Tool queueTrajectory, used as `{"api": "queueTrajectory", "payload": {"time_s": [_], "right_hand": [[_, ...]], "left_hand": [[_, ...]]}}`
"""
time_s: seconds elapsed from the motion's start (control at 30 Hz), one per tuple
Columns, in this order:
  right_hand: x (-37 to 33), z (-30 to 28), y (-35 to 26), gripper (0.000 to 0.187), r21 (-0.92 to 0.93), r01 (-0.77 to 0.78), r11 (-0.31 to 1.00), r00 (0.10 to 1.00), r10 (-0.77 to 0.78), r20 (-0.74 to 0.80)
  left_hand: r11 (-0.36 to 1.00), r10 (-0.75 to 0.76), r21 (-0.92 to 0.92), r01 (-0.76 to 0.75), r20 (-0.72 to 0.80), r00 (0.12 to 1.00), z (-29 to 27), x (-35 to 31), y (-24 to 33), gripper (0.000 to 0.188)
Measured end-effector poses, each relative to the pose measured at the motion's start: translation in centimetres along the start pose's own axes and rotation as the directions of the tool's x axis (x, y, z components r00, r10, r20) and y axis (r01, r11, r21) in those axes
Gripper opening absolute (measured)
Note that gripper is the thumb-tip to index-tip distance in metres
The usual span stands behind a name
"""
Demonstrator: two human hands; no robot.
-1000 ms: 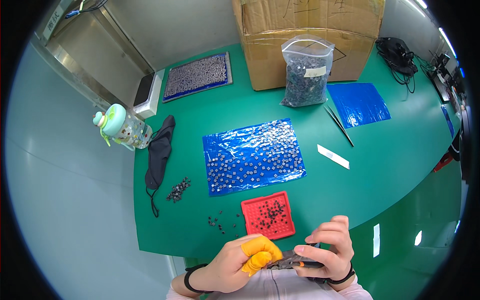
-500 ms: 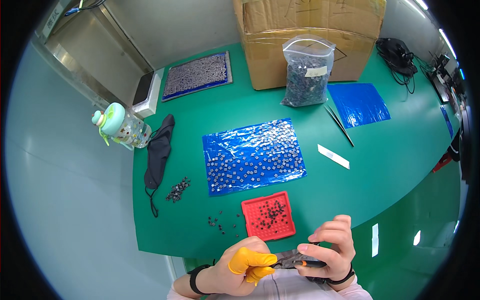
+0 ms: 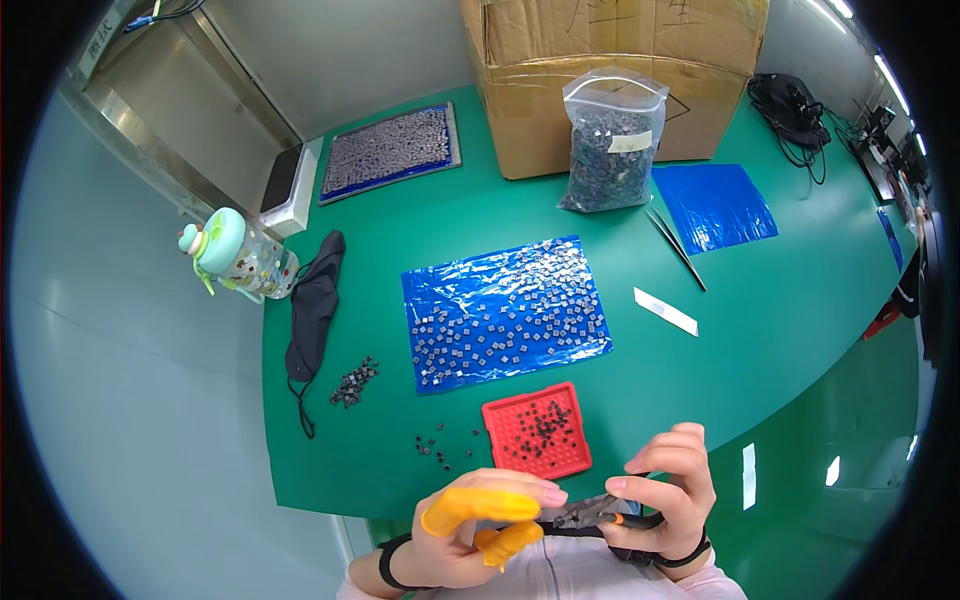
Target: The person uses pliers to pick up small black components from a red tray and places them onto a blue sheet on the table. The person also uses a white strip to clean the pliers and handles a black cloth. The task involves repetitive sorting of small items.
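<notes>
- Spreading across the view: a green table (image 3: 760, 330), curving at its near edge, with grey wall panels behind.
- Sitting at the back: a cardboard box (image 3: 610, 60), with a clear zip bag (image 3: 610, 140) of dark parts leaning just in front of it.
- Lying mid-table: a blue sheet (image 3: 503, 312) covered with small grey squares; a red grid tray (image 3: 537, 431) resting just nearer, holding dark bits.
- Resting at the left: a pale green bottle (image 3: 232, 252) on its side, a dark cloth (image 3: 312, 310) beside it, and a small heap of dark parts (image 3: 352, 383) near the cloth.
- Hovering at the near edge, below the red tray: the left hand (image 3: 470, 525), wearing orange finger cots, fingers curled and pinching toward the tip of the small pliers (image 3: 590, 512); whether anything is caught between those fingertips is too small to tell.
- Wrapping around the pliers' dark handles from the other side: the right hand (image 3: 665, 495), clenched on them.
- Lying between the two hands, nose pointing to the left hand and touching its fingertips: the pliers.
</notes>
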State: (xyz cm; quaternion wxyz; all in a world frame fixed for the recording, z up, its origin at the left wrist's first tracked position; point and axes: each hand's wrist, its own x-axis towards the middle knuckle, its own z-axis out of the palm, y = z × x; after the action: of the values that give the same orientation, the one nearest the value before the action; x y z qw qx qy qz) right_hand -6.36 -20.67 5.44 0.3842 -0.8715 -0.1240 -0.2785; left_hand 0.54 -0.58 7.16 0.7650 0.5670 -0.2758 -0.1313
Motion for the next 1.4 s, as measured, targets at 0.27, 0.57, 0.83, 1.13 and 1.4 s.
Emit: {"api": "queueTrajectory", "payload": {"time_s": [0.27, 0.57, 0.83, 1.13, 1.4], "right_hand": [[0.4, 0.4, 0.0, 0.037, 0.108, 0.027, 0.994, 0.998, -0.032, 0.049], [0.3, 0.0, -0.2, 0.042, 0.070, 0.026, 0.997, 1.000, -0.027, 0.016], [0.3, 0.2, -0.4, 0.043, -0.049, 0.082, 0.995, 0.996, -0.080, 0.040], [0.5, 0.7, -0.4, 0.045, -0.033, 0.045, 0.998, 0.999, -0.044, 0.027], [0.8, 0.9, 0.0, 0.045, 0.083, -0.026, 0.996, 1.000, 0.026, 0.004]], "left_hand": [[0.954, 0.120, 0.264, -0.140, 0.092, 0.989, -1.3, 0.5, 0.8, 0.009], [0.986, -0.072, 0.158, 0.059, 0.077, 0.994, -0.9, -0.4, 0.8, 0.024], [0.922, 0.053, 0.367, -0.123, 0.195, 0.979, -1.1, -0.1, -0.6, 0.024], [0.974, -0.048, 0.226, 0.026, 0.089, 0.995, -1.1, 0.1, -0.1, 0.018], [0.974, -0.061, 0.222, 0.048, 0.055, 0.997, -1.5, 0.1, 0.9, 0.027]]}}
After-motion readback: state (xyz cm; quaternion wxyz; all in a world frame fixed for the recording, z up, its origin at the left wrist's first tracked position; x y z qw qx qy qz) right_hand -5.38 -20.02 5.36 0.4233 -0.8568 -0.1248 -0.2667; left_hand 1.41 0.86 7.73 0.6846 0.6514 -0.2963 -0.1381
